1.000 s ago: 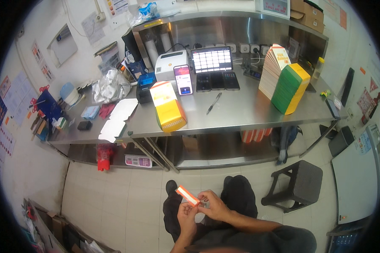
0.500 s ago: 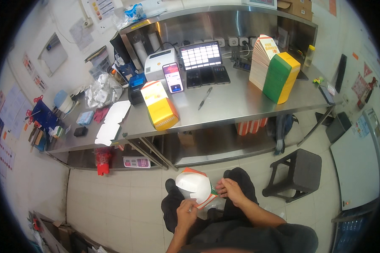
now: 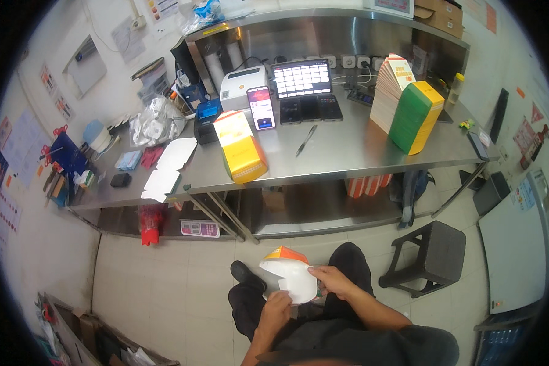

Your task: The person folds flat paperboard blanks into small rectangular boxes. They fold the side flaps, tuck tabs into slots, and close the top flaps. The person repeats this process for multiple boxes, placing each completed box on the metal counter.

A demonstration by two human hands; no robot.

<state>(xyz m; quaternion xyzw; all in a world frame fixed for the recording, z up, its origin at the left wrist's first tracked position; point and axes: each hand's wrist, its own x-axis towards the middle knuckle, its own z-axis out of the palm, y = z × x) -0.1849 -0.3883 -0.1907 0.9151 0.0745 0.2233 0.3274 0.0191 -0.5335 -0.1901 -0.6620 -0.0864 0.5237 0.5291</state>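
Observation:
Over my lap I hold a paper food carton [image 3: 293, 276], white inside, with orange, yellow and a bit of green outside. Its mouth is tilted up towards me. My left hand [image 3: 278, 307] is closed on the near edge, fingertips pinching by a small white flap. On the right rim, my right hand [image 3: 334, 282] grips the wall with its thumb on the inside; the fingers behind are hidden. A folded yellow carton stack [image 3: 244, 160] lies at the steel table's near edge, beside unfolded white card blanks [image 3: 168, 166].
The steel table [image 3: 341, 152] spans ahead, carrying a label printer [image 3: 244, 85], a propped phone [image 3: 261, 108], a tablet [image 3: 302, 79], a pen [image 3: 306, 140] and a tall green-and-yellow carton stack [image 3: 413, 119]. A dark plastic stool [image 3: 436, 247] stands right of my legs, near a white fridge [image 3: 518, 244].
My right hand has moved from the carton's outer side up onto its right rim, gripping it. The carton has turned, showing more orange and yellow at its far side. The view has shifted slightly.

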